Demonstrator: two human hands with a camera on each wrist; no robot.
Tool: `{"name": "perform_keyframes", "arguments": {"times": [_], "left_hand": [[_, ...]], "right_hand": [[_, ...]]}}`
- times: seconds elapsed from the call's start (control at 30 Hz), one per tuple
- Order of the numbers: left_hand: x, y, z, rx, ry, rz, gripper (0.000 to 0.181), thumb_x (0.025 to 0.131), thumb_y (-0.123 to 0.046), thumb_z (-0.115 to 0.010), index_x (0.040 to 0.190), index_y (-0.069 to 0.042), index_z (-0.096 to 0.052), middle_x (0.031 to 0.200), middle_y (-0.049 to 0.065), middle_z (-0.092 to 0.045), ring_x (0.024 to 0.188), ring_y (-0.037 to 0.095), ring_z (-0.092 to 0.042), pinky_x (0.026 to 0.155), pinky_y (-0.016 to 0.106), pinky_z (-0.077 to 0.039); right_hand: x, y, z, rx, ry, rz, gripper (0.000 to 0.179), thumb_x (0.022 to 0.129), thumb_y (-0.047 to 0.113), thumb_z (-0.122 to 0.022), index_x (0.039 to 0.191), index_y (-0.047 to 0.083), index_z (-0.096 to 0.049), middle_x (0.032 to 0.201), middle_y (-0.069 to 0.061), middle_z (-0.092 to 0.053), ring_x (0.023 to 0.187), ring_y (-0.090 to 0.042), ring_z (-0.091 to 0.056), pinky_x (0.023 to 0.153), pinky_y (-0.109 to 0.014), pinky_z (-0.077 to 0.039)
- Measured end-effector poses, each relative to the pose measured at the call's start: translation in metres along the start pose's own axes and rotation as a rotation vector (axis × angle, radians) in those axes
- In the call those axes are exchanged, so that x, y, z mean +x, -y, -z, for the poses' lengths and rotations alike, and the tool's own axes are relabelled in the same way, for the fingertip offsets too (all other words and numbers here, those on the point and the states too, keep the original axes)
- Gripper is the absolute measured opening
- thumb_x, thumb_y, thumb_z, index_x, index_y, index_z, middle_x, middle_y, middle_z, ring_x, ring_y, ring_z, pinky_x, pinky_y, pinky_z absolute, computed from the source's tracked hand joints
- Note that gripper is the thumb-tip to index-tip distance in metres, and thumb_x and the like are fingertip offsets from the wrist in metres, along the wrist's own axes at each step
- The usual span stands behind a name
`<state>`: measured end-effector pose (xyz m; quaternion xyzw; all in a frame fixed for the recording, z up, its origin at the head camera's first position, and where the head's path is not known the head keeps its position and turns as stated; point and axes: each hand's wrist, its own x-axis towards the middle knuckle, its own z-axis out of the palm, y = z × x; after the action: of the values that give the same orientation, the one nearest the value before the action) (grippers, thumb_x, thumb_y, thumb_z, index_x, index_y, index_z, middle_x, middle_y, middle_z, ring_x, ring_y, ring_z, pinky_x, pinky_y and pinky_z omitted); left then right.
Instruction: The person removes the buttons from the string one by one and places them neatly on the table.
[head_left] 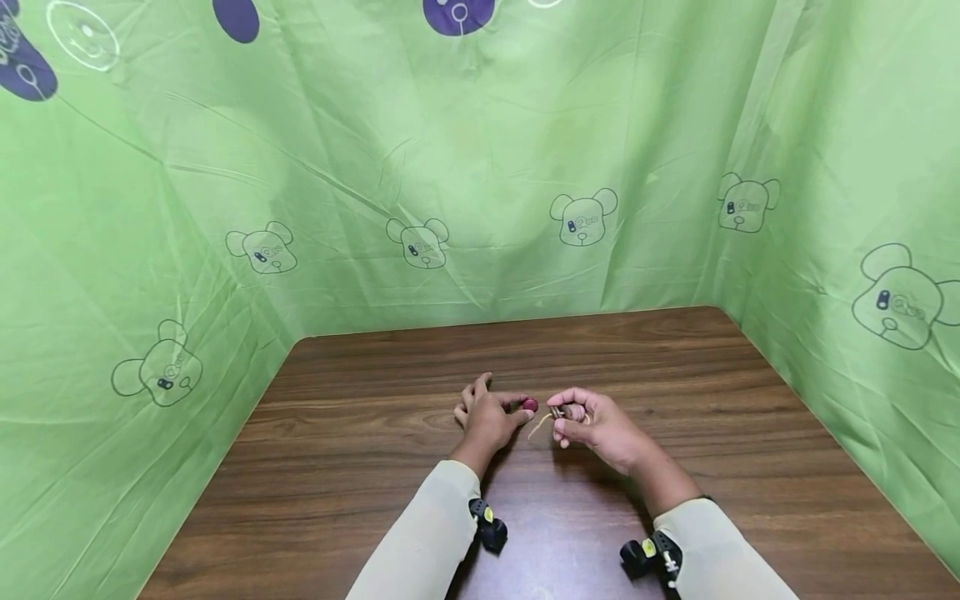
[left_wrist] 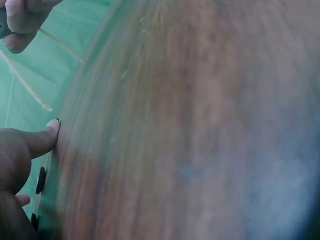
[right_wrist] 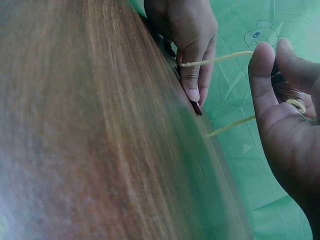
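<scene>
Over the middle of the table, my left hand [head_left: 491, 419] has its thumb and index finger at the edges of a small dark red disc [head_left: 530, 405], pinching it at the tabletop. Its other fingers are spread. Close by on the right, my right hand [head_left: 606, 427] holds small brown pieces [head_left: 558, 412] between thumb and fingers; their kind cannot be made out. A pale yellow cord [head_left: 538, 427] hangs from that grip, and the right wrist view shows a loop of cord [right_wrist: 296, 105] within the fingers. Small dark flat pieces [left_wrist: 41, 180] appear by the left hand in the left wrist view.
Both hands work above a brown wood-grain table [head_left: 360, 500]. Green curtains [head_left: 487, 150] printed with bear faces enclose its back and sides. A black wrist device [head_left: 489, 527] sits at the left cuff, and another device [head_left: 651, 557] at the right cuff.
</scene>
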<state>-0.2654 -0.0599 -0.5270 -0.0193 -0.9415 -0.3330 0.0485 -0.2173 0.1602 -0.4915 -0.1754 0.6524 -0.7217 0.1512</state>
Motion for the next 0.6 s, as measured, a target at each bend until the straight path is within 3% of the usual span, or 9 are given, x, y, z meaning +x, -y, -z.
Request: {"name": "perform_keyframes", "arguments": {"times": [0.33, 0.6], "left_hand": [[-0.005, 0.010, 0.006, -0.174, -0.024, -0.005, 0.051, 0.073, -0.033, -0.102, 0.122, -0.030, -0.085, 0.175, 0.014, -0.036, 0.159, 0.044, -0.029, 0.116, 0.070, -0.020], [-0.009, 0.009, 0.012, -0.226, -0.016, -0.010, 0.056, 0.073, -0.023, -0.102, 0.125, -0.030, -0.084, 0.177, 0.013, -0.034, 0.160, 0.045, -0.027, 0.114, 0.070, -0.020]], "right_hand": [[-0.001, -0.001, -0.002, -0.032, -0.006, 0.001, 0.035, 0.099, -0.012, -0.066, 0.132, -0.016, -0.055, 0.091, -0.001, -0.071, 0.086, -0.012, -0.076, 0.080, -0.027, -0.065], [0.000, -0.001, -0.001, -0.037, -0.014, -0.001, 0.032, 0.099, -0.010, -0.066, 0.130, -0.013, -0.057, 0.088, -0.001, -0.075, 0.084, -0.012, -0.077, 0.074, -0.025, -0.063]]}}
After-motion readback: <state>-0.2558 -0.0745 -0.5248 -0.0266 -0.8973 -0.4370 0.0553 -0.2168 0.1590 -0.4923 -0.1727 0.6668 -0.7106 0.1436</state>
